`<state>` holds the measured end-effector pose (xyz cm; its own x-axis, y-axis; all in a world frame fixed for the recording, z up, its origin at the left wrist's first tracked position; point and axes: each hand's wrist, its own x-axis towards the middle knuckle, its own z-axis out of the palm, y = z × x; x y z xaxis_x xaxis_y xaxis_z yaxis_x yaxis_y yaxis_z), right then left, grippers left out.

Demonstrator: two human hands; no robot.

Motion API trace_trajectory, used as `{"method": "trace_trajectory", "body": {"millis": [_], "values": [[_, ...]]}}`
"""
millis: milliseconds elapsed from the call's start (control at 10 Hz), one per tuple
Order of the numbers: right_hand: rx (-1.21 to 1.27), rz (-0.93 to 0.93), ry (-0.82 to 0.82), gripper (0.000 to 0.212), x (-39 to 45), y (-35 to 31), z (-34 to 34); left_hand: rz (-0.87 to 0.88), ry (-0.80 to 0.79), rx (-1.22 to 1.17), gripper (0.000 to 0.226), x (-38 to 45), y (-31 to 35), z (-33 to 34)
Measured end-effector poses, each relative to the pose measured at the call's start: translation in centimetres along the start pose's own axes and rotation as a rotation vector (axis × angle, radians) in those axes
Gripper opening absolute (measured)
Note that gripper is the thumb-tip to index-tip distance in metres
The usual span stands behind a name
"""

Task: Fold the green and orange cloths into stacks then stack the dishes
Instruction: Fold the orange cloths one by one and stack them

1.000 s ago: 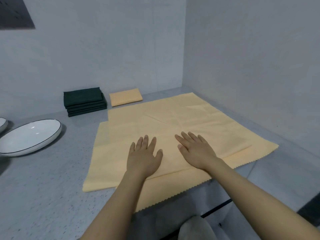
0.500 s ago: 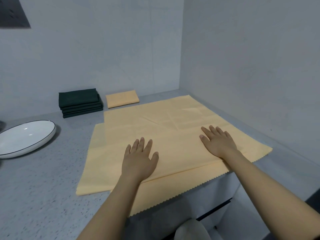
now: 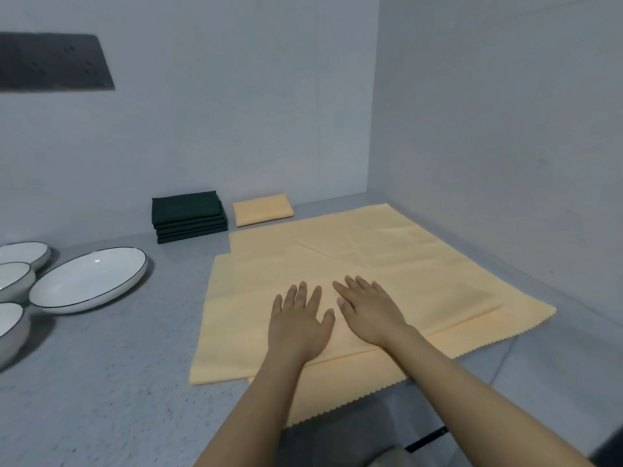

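1. Both hands lie flat, fingers straight and spread, holding nothing: the left hand and right hand press side by side on the near middle of the spread orange cloth.
2. That orange cloth covers the right part of the worktop, reaching towards the back right corner. It looks doubled over, with an upper layer stopping short of the zigzag-cut lower edge, which hangs over the worktop's front edge.
3. Handling, as I judge it: thin, light and limp, with old crease lines showing. It should slide easily on the smooth surface, so a flat palm can pin it while the other smooths it. Best hold for the next fold is a pinch at the corners or along one edge, not the middle.
4. Already folded: a stack of dark green cloths near the back edge, with one folded orange cloth just beside it on the right. Both are just beyond the spread cloth's far left corner.
5. White dishes with dark rims sit by the left edge: a large oval dish and smaller bowls partly out of view. These are hard and breakable, and well apart from the cloth.
6. Room: a wall runs close along the cloth's right side, limiting sweeps that way; bare worktop lies open between cloth and dishes.
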<state>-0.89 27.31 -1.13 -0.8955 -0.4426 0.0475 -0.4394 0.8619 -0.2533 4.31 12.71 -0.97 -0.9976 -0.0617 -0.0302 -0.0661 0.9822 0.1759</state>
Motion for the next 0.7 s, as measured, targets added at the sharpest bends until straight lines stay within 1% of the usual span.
{"method": "trace_trajectory", "body": {"millis": [200, 500, 700], "values": [[-0.037, 0.0, -0.01, 0.049, 0.3, -0.3, 0.2, -0.014, -0.008, 0.021, 0.059, -0.5, -2.0, -0.4], [-0.061, 0.016, -0.013, 0.049, 0.4, -0.2, 0.4, -0.117, -0.008, 0.014, 0.064, -3.2, -8.2, -1.2], [-0.065, 0.015, -0.033, 0.05, 0.4, -0.4, 0.2, -0.15, 0.003, -0.021, 0.065, -3.9, -9.1, -1.5]]}}
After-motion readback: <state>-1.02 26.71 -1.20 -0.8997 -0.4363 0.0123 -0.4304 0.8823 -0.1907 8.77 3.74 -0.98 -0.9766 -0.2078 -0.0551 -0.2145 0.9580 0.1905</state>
